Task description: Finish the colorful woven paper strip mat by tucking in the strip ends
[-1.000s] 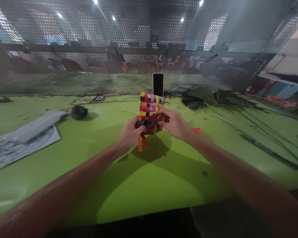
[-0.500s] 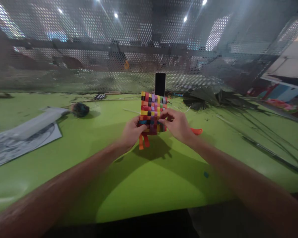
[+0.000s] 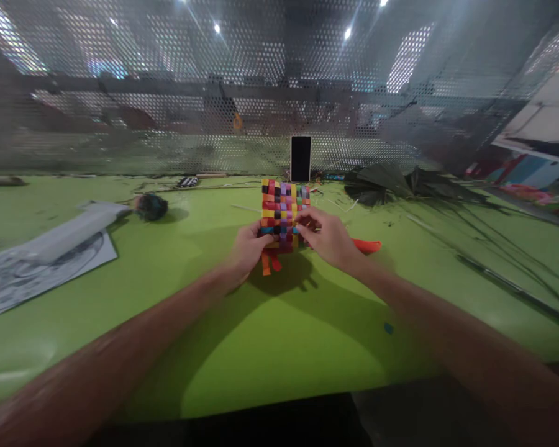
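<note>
Green counter [image 3: 284,347], perforated mesh screen [image 3: 168,93] behind; woven mat [image 3: 283,208] held at centre.
Your left hand [image 3: 248,248] and right hand [image 3: 328,239] hold the multicoloured woven mat upright above mid-counter, each grip closed on its lower edge. Orange strip ends [image 3: 268,264] hang beneath. Black phone [image 3: 300,158] stands just behind.

woven mat [image 3: 284,208] lower edge hidden behind hands, forearms blurred, cut off

No text can be read. The sheet [image 3: 37,267] at left carries grey print, too blurred to make out. The phone [image 3: 300,158] is dark. The woven mat [image 3: 284,208] shows only coloured squares.
</note>
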Tool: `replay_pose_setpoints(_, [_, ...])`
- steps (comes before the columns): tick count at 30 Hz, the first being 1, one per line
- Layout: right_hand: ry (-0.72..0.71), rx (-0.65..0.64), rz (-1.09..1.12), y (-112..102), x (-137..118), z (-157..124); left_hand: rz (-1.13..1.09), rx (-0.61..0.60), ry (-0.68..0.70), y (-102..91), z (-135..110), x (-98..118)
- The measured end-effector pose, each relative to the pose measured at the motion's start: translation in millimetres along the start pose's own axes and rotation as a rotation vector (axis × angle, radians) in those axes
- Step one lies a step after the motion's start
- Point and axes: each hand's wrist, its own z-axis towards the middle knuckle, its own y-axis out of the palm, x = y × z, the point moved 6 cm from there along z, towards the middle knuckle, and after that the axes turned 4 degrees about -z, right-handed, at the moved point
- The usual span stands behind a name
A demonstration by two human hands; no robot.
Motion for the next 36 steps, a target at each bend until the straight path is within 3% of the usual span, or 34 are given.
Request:
replay_pose_setpoints(10, [-0.049,-0.022,-0.166,12,10,-2,-0.068,0.085,-0.087,2.0,-5,-2])
replay_pose_setpoints(16, [-0.063,0.025,-0.234,17,9,-4,-0.102,0.046,-0.083,4.4,-4,-4])
replay_pose_setpoints(26, [0.106,0.112,-0.02,19,17,-8,-0.047,0.026,-0.018,2.5,-2,-7])
replay_pose_setpoints(36, [0.155,0.12,0.131,24,26,-12,-0.095,0.06,-0.092,3.0,-3,-8])
